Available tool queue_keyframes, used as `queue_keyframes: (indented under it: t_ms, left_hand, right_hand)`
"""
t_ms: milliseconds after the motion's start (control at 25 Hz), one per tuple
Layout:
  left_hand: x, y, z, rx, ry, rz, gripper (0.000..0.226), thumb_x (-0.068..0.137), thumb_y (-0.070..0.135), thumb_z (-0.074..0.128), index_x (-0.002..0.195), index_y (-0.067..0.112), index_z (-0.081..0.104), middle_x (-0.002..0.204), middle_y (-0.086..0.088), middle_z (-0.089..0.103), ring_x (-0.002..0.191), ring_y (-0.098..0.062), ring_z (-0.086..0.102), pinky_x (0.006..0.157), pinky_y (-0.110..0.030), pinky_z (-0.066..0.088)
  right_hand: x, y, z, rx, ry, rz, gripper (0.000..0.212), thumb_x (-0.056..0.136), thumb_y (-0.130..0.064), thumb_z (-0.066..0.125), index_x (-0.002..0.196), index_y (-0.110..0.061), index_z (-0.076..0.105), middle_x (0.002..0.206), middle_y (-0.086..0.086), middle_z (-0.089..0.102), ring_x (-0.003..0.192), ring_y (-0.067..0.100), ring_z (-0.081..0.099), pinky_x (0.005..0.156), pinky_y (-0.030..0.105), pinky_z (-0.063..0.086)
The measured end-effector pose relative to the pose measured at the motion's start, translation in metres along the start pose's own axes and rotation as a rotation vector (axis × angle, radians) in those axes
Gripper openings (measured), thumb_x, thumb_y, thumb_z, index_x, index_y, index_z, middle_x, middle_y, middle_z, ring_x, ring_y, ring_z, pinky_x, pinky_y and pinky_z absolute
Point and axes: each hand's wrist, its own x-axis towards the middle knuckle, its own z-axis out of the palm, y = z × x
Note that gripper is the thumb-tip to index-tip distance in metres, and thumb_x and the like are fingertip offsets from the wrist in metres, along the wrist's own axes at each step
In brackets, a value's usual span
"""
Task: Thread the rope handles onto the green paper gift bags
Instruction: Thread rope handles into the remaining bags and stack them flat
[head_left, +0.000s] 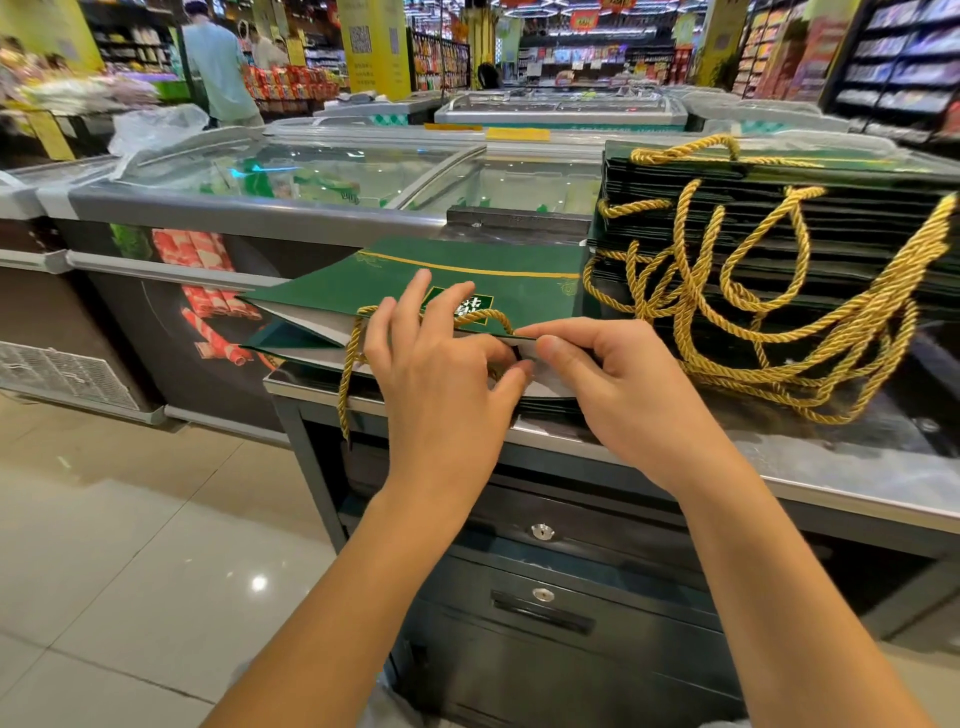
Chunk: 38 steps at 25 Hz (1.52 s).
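Both hands are right at the mouth of the bag, so let's run it left to right. Your left hand lies over the near edge of the green gift bag, fingers spread on top and thumb and forefinger pinched down at the rim where the gold rope goes in. The rope arcs over the bag's front, and its loose end hangs off the left, over the edge of the desk. Your right hand meets the left at the same spot, thumb and fingertips nipped on the rim; whether it has rope or only paper, I can't tell.

The bag lies flat on the desk with its open end towards you, just left of the stack of finished bags, whose handles spill down in a tangle.

Handling, as I judge it: the bag is light, creased card that will slide and buckle, so keep it pinned close beside the hole. The rope is soft and floppy, so grip it right behind the tip, where it's stiffest, and feed it in short pushes.
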Motion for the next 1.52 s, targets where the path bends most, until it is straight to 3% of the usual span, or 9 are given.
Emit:
queue_keyframes:
  t_ms: [240,400,640,720,840,1000,1240,1400,1520]
  left_hand:
    - [-0.005,-0.008,-0.002,-0.095,0.0,0.021,0.011,0.077,0.03,0.072,0.068,0.028,0.067,0.127,0.009,0.062,0.133,-0.016,0.045,0.117,-0.038,0.01]
    - [-0.018,-0.02,-0.019,-0.23,-0.168,0.078,0.012,0.074,0.031,0.064,0.066,0.028,0.056,0.13,0.016,0.058,0.134,-0.003,0.041,0.119,-0.035,0.008]
    - [-0.025,-0.041,-0.041,-0.284,-0.387,0.105,0.024,0.075,0.059,0.064,0.078,0.035,0.065,0.142,0.027,0.048,0.139,0.006,0.031,0.116,-0.024,0.018]
    - [-0.015,-0.045,-0.053,-0.357,-0.328,0.085,0.022,0.08,0.052,0.072,0.085,0.031,0.069,0.132,0.02,0.058,0.129,0.005,0.047,0.107,-0.013,0.031]
    - [0.012,-0.074,-0.064,-0.234,-0.1,0.057,0.012,0.094,0.024,0.066,0.099,0.017,0.074,0.121,0.009,0.067,0.114,0.004,0.057,0.102,-0.016,0.041]
    - [0.035,-0.113,-0.057,-0.012,-0.294,-0.143,0.035,0.104,0.027,0.049,0.137,0.023,0.061,0.146,0.001,0.055,0.137,-0.016,0.046,0.112,-0.037,0.035]
    - [0.022,-0.12,-0.04,0.082,-0.327,-0.187,0.042,0.108,0.035,0.03,0.141,0.036,0.055,0.153,0.012,0.046,0.148,-0.009,0.031,0.115,-0.038,0.032]
    - [0.023,-0.12,-0.041,0.091,-0.336,-0.183,0.043,0.108,0.037,0.028,0.142,0.038,0.054,0.154,0.014,0.045,0.147,-0.006,0.03,0.114,-0.037,0.033]
    - [0.022,-0.119,-0.041,0.075,-0.337,-0.19,0.044,0.108,0.036,0.028,0.144,0.037,0.053,0.154,0.015,0.044,0.148,-0.006,0.027,0.115,-0.035,0.03]
  right_hand:
    - [-0.002,0.003,0.0,-0.048,0.039,0.009,0.022,0.102,-0.02,0.059,0.115,-0.022,0.077,0.086,-0.025,0.068,0.08,-0.01,0.061,0.07,0.007,0.041]
    - [-0.003,0.003,-0.001,-0.078,0.041,0.018,0.02,0.1,-0.021,0.063,0.113,-0.022,0.078,0.093,-0.017,0.074,0.089,-0.003,0.065,0.077,0.016,0.051]
    - [-0.005,0.0,0.0,-0.012,0.031,0.083,0.014,0.093,-0.018,0.072,0.101,-0.024,0.081,0.087,-0.015,0.075,0.084,0.0,0.068,0.074,0.014,0.052]
    - [-0.004,0.0,0.001,0.011,0.04,0.104,0.012,0.091,-0.015,0.072,0.095,-0.022,0.081,0.081,-0.013,0.074,0.072,-0.001,0.067,0.065,0.012,0.049]
    - [-0.004,-0.003,0.003,0.017,0.047,0.107,0.01,0.091,-0.017,0.071,0.088,-0.021,0.08,0.075,-0.01,0.074,0.063,0.006,0.067,0.058,0.019,0.051]
    - [-0.004,-0.007,0.007,-0.014,0.071,0.087,0.01,0.091,-0.017,0.07,0.087,-0.022,0.078,0.078,-0.011,0.074,0.074,0.009,0.07,0.072,0.03,0.058]
    - [0.009,-0.018,0.003,-0.181,-0.047,0.12,0.017,0.091,-0.024,0.07,0.108,-0.029,0.071,0.088,-0.013,0.073,0.085,0.001,0.068,0.087,0.034,0.057]
    - [0.054,-0.041,0.013,-0.568,-0.296,0.084,0.049,0.097,-0.043,0.063,0.141,-0.022,0.056,0.129,-0.002,0.064,0.113,0.016,0.062,0.098,0.033,0.049]
    - [0.083,-0.042,0.037,-0.678,-0.416,0.13,0.043,0.098,-0.041,0.062,0.128,-0.011,0.065,0.129,0.01,0.066,0.118,0.03,0.061,0.1,0.042,0.051]
